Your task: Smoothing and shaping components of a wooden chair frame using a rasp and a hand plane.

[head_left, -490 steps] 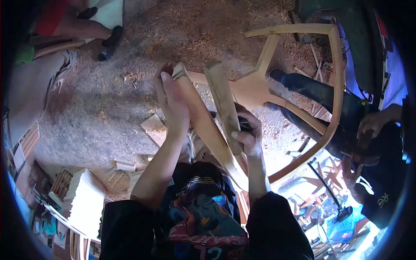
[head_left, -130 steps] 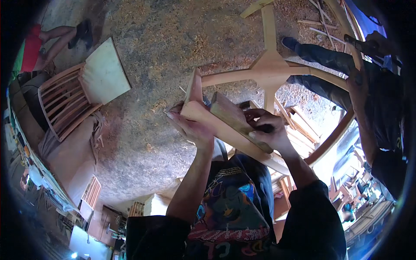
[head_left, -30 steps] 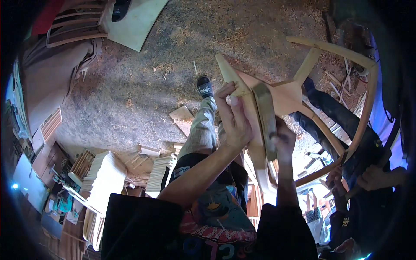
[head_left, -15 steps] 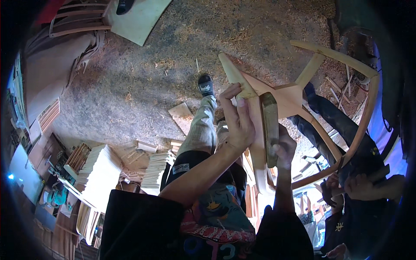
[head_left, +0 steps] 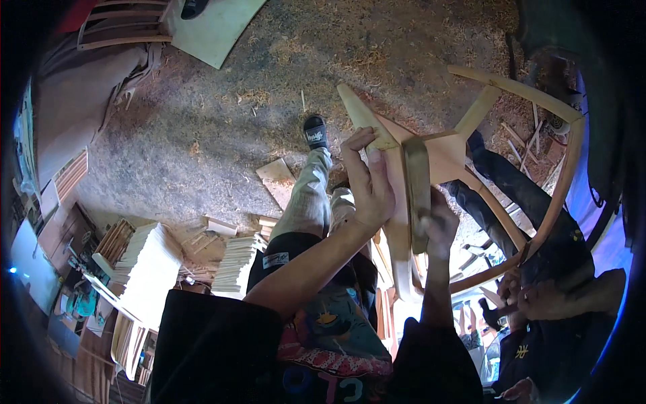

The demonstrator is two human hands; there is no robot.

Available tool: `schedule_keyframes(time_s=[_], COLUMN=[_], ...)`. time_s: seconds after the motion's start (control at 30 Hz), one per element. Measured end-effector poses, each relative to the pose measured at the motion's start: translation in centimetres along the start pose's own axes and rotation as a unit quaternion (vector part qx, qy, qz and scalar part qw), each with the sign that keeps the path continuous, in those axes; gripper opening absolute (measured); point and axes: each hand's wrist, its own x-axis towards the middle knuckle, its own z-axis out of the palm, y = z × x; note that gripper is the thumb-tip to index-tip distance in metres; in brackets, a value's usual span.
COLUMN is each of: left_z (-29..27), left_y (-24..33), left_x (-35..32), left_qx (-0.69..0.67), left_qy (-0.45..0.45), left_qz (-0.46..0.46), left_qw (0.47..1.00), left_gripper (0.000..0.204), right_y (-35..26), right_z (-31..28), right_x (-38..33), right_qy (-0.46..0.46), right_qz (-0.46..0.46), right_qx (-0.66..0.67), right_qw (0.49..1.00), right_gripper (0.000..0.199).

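Note:
A pale wooden chair frame (head_left: 401,229) stands on edge in front of me, its long rail running from top left down towards me. My left hand (head_left: 372,192) grips this rail from the left, thumb and fingers wrapped about it. My right hand (head_left: 441,225), slightly blurred, is closed on the lower end of a long, narrow wooden block (head_left: 418,182) resembling a sanding block. The block lies lengthwise along the right side of the rail. A flat splat (head_left: 445,156) joins the rail to a curved wooden hoop (head_left: 562,195) at the right.
Another person's hands (head_left: 548,299) are at lower right, beside a hammer (head_left: 496,314) and the hoop. Stacked wood pieces (head_left: 145,259) stand at left. My sandalled foot (head_left: 315,132) is on the shaving-strewn floor (head_left: 222,128); a pale board (head_left: 212,30) lies beyond.
The block has slid slightly away from me along the rail with my right hand. My left hand keeps its grip. The other person's hands have shifted, and the hammer shows more clearly.

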Motion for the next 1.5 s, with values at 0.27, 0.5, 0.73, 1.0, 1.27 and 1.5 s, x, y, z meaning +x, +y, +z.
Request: schedule_keyframes(time_s=[0.27,0.5,0.73,1.0,1.27,1.5], left_z=[-0.2,-0.3,-0.2,-0.1,-0.1,-0.3], left_y=[-0.2,-0.3,-0.4,-0.3,-0.1,0.2], left_x=[-0.1,-0.1,-0.2,0.1,0.1,0.3], left_qx=[0.004,0.018,-0.036,-0.022,0.001,0.000], left_qy=[-0.012,-0.010,0.006,0.005,-0.002,-0.004], left_qz=[-0.012,0.001,-0.038,-0.002,-0.013,-0.014], left_qw=[1.000,1.000,0.999,1.000,1.000,1.000], left_gripper=[0.040,0.039,0.030,0.030,0.029,0.028], right_y=[1.1,0.5,3.0,-0.3,0.8,0.3], right_z=[0.6,-0.1,-0.8,0.3,-0.1,0.7], right_x=[5.3,0.3,2.4,0.3,1.4,5.4], right_qy=[-0.002,-0.019,-0.022,-0.005,-0.028,-0.019], right_qz=[0.018,0.004,0.006,0.006,-0.023,-0.022], right_qx=[0.033,0.020,0.063,-0.009,0.016,-0.049], right_qw=[0.999,1.000,0.998,1.000,0.999,0.998], right_gripper=[0.021,0.021,0.018,0.023,0.020,0.019])
